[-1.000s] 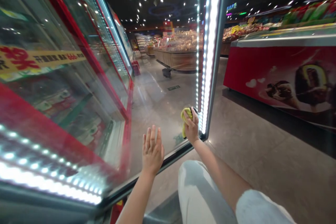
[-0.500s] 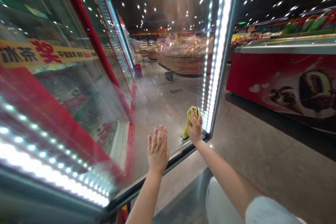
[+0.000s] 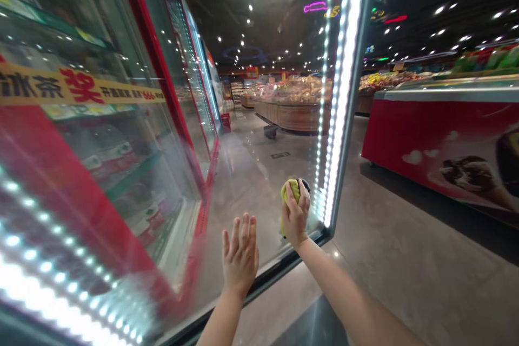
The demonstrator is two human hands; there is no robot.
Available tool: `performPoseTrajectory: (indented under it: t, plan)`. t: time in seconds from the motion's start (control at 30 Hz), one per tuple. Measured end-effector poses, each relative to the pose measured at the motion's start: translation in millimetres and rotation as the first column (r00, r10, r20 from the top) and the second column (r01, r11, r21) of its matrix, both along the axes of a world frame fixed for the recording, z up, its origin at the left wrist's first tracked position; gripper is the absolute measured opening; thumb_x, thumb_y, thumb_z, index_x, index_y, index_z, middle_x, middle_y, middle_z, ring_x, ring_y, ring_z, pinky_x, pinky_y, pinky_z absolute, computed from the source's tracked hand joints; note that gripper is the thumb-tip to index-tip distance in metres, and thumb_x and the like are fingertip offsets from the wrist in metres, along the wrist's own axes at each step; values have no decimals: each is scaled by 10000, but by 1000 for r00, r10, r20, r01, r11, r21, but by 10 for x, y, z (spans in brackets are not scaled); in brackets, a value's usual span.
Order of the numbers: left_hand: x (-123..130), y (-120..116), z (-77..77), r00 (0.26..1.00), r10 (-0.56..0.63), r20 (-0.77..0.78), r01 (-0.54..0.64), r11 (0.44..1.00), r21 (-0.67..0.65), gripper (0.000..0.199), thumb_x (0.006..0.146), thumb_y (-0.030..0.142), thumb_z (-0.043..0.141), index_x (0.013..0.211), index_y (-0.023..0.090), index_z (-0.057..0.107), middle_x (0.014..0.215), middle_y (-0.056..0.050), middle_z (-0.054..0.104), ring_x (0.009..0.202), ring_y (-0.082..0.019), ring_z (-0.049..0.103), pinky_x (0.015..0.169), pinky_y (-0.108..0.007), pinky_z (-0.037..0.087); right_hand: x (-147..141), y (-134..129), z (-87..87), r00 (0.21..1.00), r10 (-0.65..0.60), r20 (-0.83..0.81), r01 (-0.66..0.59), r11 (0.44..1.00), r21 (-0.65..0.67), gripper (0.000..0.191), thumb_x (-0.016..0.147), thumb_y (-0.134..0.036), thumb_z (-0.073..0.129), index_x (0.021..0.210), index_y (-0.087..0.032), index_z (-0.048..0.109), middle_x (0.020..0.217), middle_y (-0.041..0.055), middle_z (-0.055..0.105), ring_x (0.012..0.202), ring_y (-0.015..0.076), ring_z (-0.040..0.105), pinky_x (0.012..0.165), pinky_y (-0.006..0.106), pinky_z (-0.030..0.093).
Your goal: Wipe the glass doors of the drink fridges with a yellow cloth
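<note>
A large glass door pane [image 3: 247,173] stands in front of me, edged by a dark frame with bright light strips on both sides. My left hand [image 3: 240,257] lies flat against the lower part of the glass, fingers spread and holding nothing. To its right, my right hand [image 3: 297,213] presses a yellow-green cloth [image 3: 290,192] with a dark edge against the pane, near the lower right corner beside the light strip [image 3: 334,119]. Part of the cloth is hidden under my fingers.
On the left stand red-framed glass coolers [image 3: 148,27] with stocked shelves. A red chest freezer [image 3: 389,130] is at the right. Beyond the glass is a wooden produce display [image 3: 284,113], with a small dark object on the floor near it.
The view has tilted up a little. My right hand has shifted slightly left along the glass with the cloth, closer to my left hand, which stays flat on the pane.
</note>
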State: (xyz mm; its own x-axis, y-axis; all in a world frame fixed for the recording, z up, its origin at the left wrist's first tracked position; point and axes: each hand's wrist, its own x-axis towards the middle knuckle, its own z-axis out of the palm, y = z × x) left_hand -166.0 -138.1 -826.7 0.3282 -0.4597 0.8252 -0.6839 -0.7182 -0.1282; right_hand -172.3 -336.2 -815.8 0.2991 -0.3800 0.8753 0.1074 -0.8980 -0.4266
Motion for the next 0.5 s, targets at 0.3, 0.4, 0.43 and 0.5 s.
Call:
performPoseTrajectory:
  t: [0.3,0.4,0.43,0.5]
  plan:
    - [-61,-169,-84,988,150,42,-146,984,-99,846,926,80,570,1653,277,185,1676,-48,329,1590,-236,195,1336,-482,121,-11,-512,-114,961,139,241,-103,983,-153,444,985,-146,534,1365,-332,669,1535,106,484,1390,296,517,1116,536,497]
    - [-97,-93,-89,983,176,46,-171,980,-100,869,914,72,592,1649,313,197,1713,-50,242,1583,-261,233,1315,-482,227,180,-522,264,911,79,405,-89,996,7,398,989,-227,563,1372,-267,664,1440,148,550,1328,308,572,1084,552,511]
    - [-106,-48,-86,981,185,48,-180,979,-96,870,914,83,605,1647,323,203,1716,-49,239,1583,-266,238,1311,-487,236,237,-416,406,902,102,420,-108,994,-10,406,993,-231,564,1387,-276,652,1430,142,571,1315,300,586,1081,536,511]
    - [-119,52,-77,977,205,58,-200,976,-84,870,914,112,634,1643,337,215,1708,-51,274,1582,-271,249,1311,-507,226,287,-113,599,907,174,384,-143,984,-109,421,1001,-229,564,1405,-320,637,1459,117,585,1330,294,580,1099,513,484]
